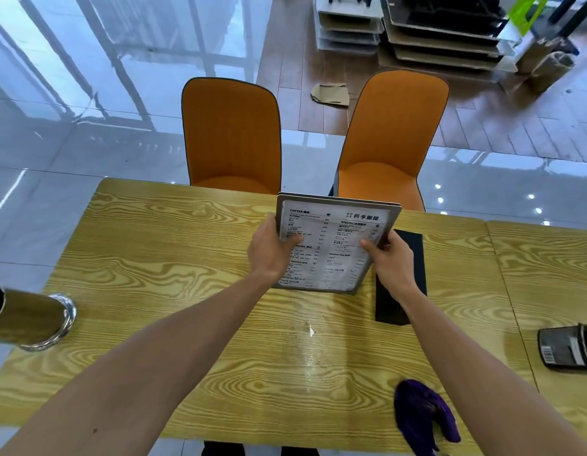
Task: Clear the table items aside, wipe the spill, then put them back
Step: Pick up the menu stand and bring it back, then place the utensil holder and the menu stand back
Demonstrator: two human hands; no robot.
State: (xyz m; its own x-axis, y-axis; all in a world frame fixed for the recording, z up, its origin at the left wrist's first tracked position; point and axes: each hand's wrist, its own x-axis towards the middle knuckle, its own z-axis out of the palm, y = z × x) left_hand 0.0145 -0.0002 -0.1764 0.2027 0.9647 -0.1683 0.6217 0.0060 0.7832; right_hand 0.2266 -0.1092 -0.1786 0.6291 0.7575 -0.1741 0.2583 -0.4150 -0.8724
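Observation:
A printed menu card in a grey frame point(334, 238) stands tilted over the middle of the wood-grain table point(153, 258). My left hand point(272, 248) grips its left edge, thumb on the front. My right hand point(389, 258) grips its right edge. A thin wet spill point(310, 330) glistens on the table in front of the menu, between my forearms. A purple cloth point(420, 413) lies crumpled at the near edge, under my right forearm.
A flat black folder point(404, 291) lies just right of the menu, partly under my right hand. A dark box with a barcode label point(565, 350) sits far right. A gold and chrome cylinder point(32, 320) lies at the left edge. Two orange chairs point(232, 136) face the far side.

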